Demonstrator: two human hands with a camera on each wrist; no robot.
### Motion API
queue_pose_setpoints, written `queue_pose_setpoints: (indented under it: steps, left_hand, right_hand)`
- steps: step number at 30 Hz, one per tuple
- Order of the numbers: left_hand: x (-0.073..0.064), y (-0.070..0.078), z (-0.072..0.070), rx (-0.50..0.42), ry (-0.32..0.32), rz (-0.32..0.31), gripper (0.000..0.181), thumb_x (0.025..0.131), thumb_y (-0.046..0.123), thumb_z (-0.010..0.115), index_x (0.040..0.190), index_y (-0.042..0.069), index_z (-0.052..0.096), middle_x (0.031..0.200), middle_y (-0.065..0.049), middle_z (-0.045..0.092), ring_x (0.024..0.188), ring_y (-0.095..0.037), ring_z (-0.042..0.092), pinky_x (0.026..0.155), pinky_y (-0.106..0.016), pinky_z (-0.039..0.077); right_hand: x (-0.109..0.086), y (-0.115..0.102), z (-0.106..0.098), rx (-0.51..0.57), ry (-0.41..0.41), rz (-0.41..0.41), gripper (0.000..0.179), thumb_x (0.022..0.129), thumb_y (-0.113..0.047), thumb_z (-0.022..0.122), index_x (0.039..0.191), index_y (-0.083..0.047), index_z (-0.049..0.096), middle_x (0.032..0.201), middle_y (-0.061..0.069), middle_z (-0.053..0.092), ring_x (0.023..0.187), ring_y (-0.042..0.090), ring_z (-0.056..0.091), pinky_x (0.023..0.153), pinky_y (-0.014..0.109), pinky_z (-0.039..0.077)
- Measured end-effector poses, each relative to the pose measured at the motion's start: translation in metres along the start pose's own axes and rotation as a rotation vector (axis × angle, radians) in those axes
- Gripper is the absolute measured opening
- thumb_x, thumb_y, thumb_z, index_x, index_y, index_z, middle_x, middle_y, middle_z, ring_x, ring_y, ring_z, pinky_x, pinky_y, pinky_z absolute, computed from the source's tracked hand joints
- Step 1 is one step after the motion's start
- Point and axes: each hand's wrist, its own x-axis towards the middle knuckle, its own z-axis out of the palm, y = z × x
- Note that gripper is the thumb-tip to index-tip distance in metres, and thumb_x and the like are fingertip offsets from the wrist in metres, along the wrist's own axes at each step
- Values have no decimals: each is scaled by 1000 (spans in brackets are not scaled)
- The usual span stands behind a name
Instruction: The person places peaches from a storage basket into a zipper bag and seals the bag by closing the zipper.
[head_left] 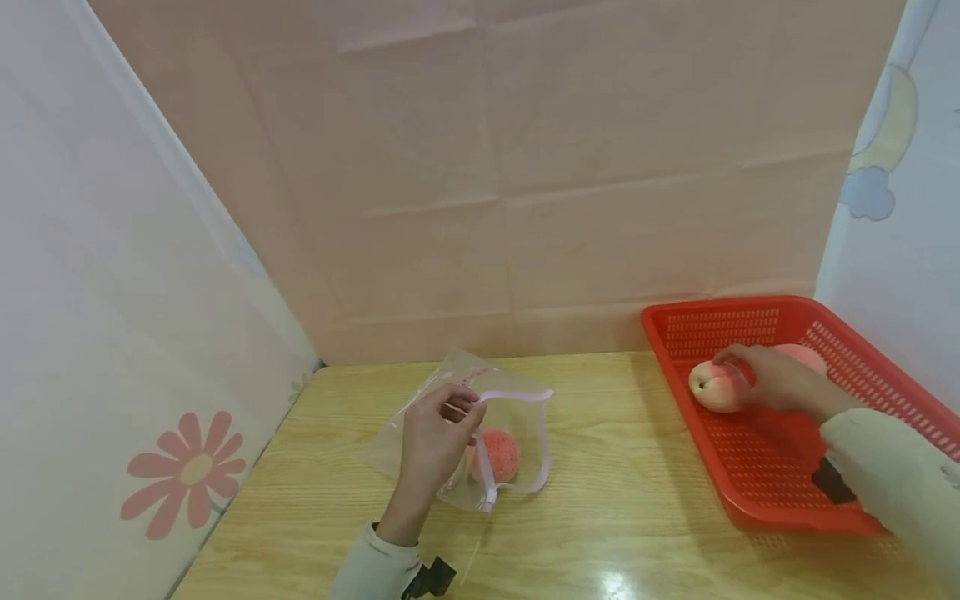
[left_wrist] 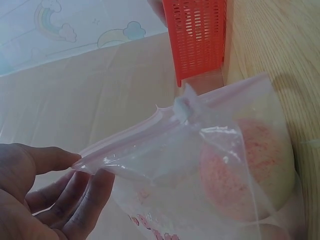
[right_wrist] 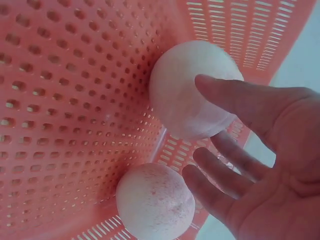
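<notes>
My left hand (head_left: 438, 433) pinches the top edge of a clear zip bag (left_wrist: 150, 150) between thumb and fingers. The bag's pink-edged mouth gapes toward the right in the head view, with a white slider (left_wrist: 182, 109) on the zip. Inside the bag lies a reddish peach (head_left: 501, 454). Over in the red basket, my right hand (head_left: 783, 383) grips a pale pink-and-cream peach (head_left: 714, 390), thumb on one side and fingers on the other. A second peach (right_wrist: 155, 202) lies close by in the basket, partly behind the hand in the head view.
The red perforated basket (head_left: 720, 475) stands on the right of the wooden table (head_left: 600, 533). A plain beige cloth (head_left: 495, 183) hangs at the back, and printed sheets (head_left: 150, 292) flank the table on both sides.
</notes>
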Motion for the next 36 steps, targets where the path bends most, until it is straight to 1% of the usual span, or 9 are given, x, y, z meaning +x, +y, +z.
queue_pose_setpoints:
  steps: [3, 6, 12, 14, 17, 22, 26, 31, 36]
  left_hand:
    - [-1, -1, 0, -13, -7, 7, 8, 86, 9, 77, 90, 8, 71, 82, -10, 69, 64, -12, 63, 50, -24, 58]
    - [-2, -3, -2, -21, -9, 12, 7, 86, 9, 76, 90, 7, 71, 82, -11, 69, 64, -13, 63, 51, -25, 59]
    - [-4, -3, -2, -15, -12, 14, 7, 87, 10, 76, 91, 9, 71, 82, -9, 68, 66, -14, 63, 51, -23, 59]
    - [-5, -3, -2, -12, -17, 14, 7, 87, 10, 76, 92, 9, 71, 82, -9, 68, 66, -13, 63, 51, -23, 59]
    - [-4, -3, 0, -14, -25, 20, 7, 88, 11, 76, 92, 9, 71, 83, -9, 68, 66, -13, 63, 52, -24, 59]
    - [-1, -2, 2, -10, -22, 35, 7, 88, 12, 76, 92, 10, 71, 83, -8, 69, 66, -13, 64, 52, -24, 59]
    - [-1, 0, 2, -13, -20, 26, 7, 87, 10, 77, 91, 10, 71, 82, -9, 69, 66, -13, 64, 51, -22, 58]
    - [-1, 1, 2, -6, -22, 23, 7, 87, 10, 76, 91, 9, 71, 82, -8, 69, 67, -13, 64, 51, -21, 58]
    - [-3, 2, 2, -1, -13, 24, 6, 87, 10, 76, 90, 9, 71, 81, -8, 68, 65, -14, 63, 50, -22, 58]
  right_hand:
    - [1, 1, 4, 19, -5, 0, 70, 76, -35, 84, 131, -4, 55, 122, 30, 58, 105, 46, 53, 79, 62, 54]
    - [3, -2, 9, 61, -18, -10, 73, 75, -37, 84, 133, -5, 54, 124, 29, 57, 106, 45, 51, 79, 60, 55]
    - [1, -5, 11, 101, -58, 24, 80, 73, -45, 85, 136, -11, 51, 116, 24, 53, 98, 36, 53, 71, 45, 57]
    - [2, -5, 12, 104, -71, 31, 80, 73, -45, 85, 137, -11, 50, 117, 25, 51, 97, 36, 53, 70, 43, 57]
    - [1, -5, 13, 105, -76, 38, 83, 74, -47, 84, 139, -9, 47, 124, 28, 50, 101, 41, 52, 73, 50, 58]
    - [3, -6, 12, 130, -82, 37, 89, 75, -49, 82, 144, -7, 43, 136, 30, 47, 114, 47, 46, 83, 65, 53]
    - [5, -9, 13, 149, -89, 30, 88, 75, -50, 81, 143, -8, 46, 137, 30, 48, 114, 47, 48, 85, 65, 53]
    - [4, -11, 13, 139, -91, 63, 91, 70, -58, 81, 141, -10, 49, 137, 32, 46, 111, 46, 50, 83, 64, 55]
    - [4, -10, 10, 113, -66, 54, 90, 69, -54, 84, 138, -6, 51, 136, 34, 49, 113, 48, 51, 84, 68, 52]
